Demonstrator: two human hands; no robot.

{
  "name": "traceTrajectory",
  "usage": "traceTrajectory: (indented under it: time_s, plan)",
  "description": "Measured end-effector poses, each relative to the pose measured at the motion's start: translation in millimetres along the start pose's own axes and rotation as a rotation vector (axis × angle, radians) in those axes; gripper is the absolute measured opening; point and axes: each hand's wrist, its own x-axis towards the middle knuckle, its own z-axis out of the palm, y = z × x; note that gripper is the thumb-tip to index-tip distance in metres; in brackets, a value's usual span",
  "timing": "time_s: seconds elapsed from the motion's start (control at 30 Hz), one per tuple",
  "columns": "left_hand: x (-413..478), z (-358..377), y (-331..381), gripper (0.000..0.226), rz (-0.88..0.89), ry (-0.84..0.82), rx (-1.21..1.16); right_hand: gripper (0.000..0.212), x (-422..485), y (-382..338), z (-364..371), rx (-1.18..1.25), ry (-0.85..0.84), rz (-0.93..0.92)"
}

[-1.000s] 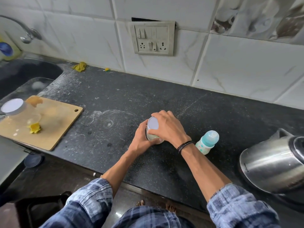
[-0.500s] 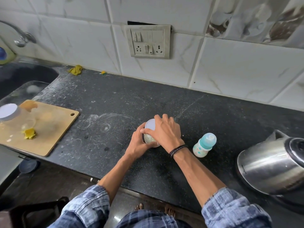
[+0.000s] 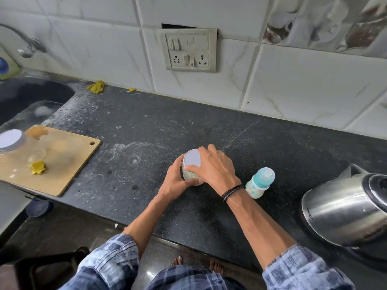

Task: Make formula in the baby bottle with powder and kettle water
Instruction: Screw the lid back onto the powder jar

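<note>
Around powder jar (image 3: 191, 163): left hand (image 3: 174, 179), right hand (image 3: 214, 166)

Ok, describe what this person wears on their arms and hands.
Blue-and-white plaid shirt, the left sleeve and right sleeve ending near the elbows, forearms bare. A black corded wristband sits on the right wrist. The left hand and right hand are bare: no gloves, no rings visible.

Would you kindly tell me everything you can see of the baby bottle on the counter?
The baby bottle is small, with a pale, plastic-looking body bearing small teal prints and a translucent teal dome cap, which is on. It stands on the dark speckled counter, between the wrist of the right hand and the steel kettle, clearly apart from the kettle. Neither hand holds it. Whether the wrist brushes it cannot be told.
</note>
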Motion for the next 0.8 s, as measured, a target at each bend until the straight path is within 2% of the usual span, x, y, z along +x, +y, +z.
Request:
traceTrajectory:
  time_s: [0.13, 0.33, 0.57, 0.7, 0.8]
  plan:
    - [0, 1, 0, 0.09, -0.016, 0.002, -0.004, 0.068, -4, 1, -7, -0.035, 0.032, 0.018]
    - [0, 1, 1, 0.09, -0.018, 0.002, 0.01, 0.059, -1, 1, -1, 0.002, 0.013, -0.065]
    - [-1, 0, 2, 0.09, -0.038, -0.006, -0.008, 0.079, -2, 3, -3, -0.025, 0.064, 0.037]
    - [-2, 0, 4, 0.088, -0.032, -0.006, 0.007, 0.073, 4, 2, -5, -0.002, 0.0, -0.076]
    - [-2, -1, 6, 0.084, -0.02, -0.004, 0.004, 0.065, 6, -1, 0, -0.023, -0.018, -0.089]
